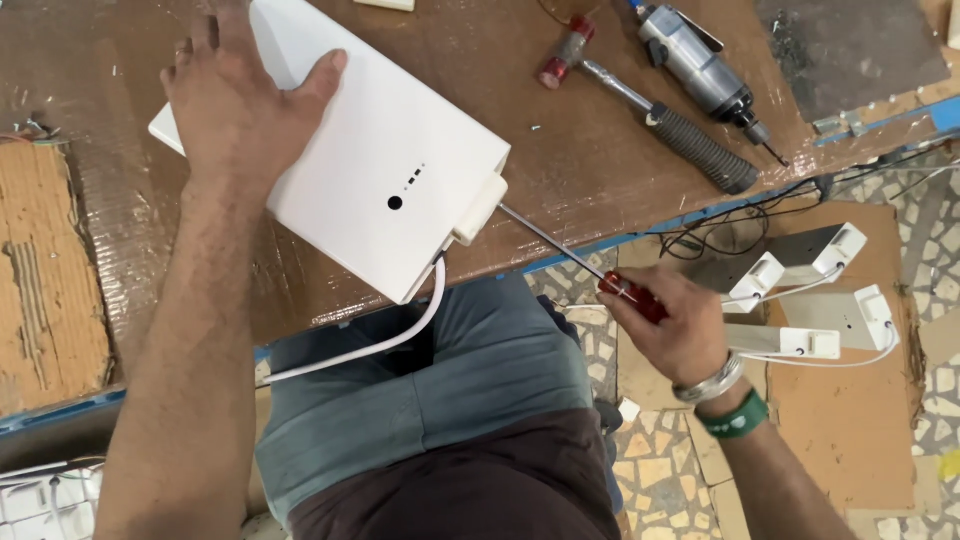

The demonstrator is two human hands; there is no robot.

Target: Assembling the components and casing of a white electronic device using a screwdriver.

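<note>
Two hands on this one: left hand (240,105) lies flat and open on the white box (375,165) at the counter (590,170) edge so it can't slide, right hand (675,330) is clenched around the red-handled screwdriver (575,260), tip at the box's end clip (480,208).

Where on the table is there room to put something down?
Bare brown table lies between the white box and the hammer. It is crowded at the top right, where the hammer and air tool lie.

hammer (640,95), pneumatic driver (700,65), white boxes on cardboard (820,290)
</note>
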